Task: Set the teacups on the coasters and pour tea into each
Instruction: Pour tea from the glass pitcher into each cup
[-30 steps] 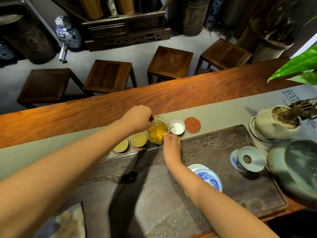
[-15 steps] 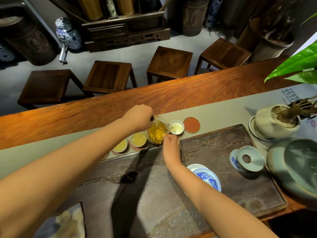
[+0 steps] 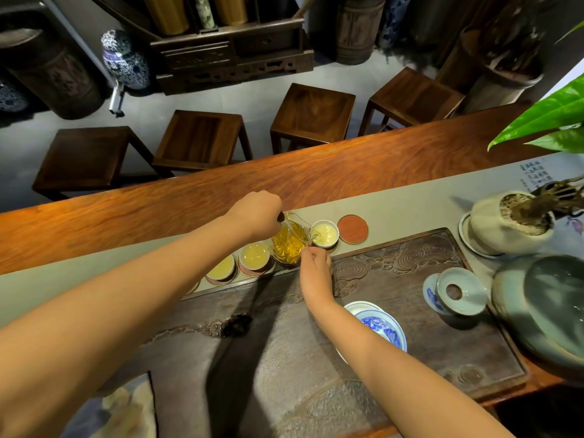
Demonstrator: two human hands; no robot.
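The left hand (image 3: 257, 211) grips the handle of a glass pitcher (image 3: 289, 241), fingers curled round it, and tips the spout to the right over a white cup (image 3: 325, 233). That cup sits on a coaster just past the right hand (image 3: 316, 267) and holds pale tea. The right hand rests at the near side of the pitcher, fingers curled in, fingertips at the glass near the spout; whether they pinch it or only steady it cannot be told. The pitcher is part full of amber tea.

Below the left wrist stand two filled cups (image 3: 254, 257), each on a coaster, the nearer one (image 3: 221, 268) partly behind the forearm. To the right of the cup being filled lies a bare red coaster (image 3: 353, 229). All sit on a grey runner (image 3: 410, 210) along the far edge of a carved tea tray (image 3: 410, 327).

Beside the right forearm lies a blue-and-white dish (image 3: 384, 327). Further right stand a strainer (image 3: 458, 292) and a large grey bowl (image 3: 543, 308).
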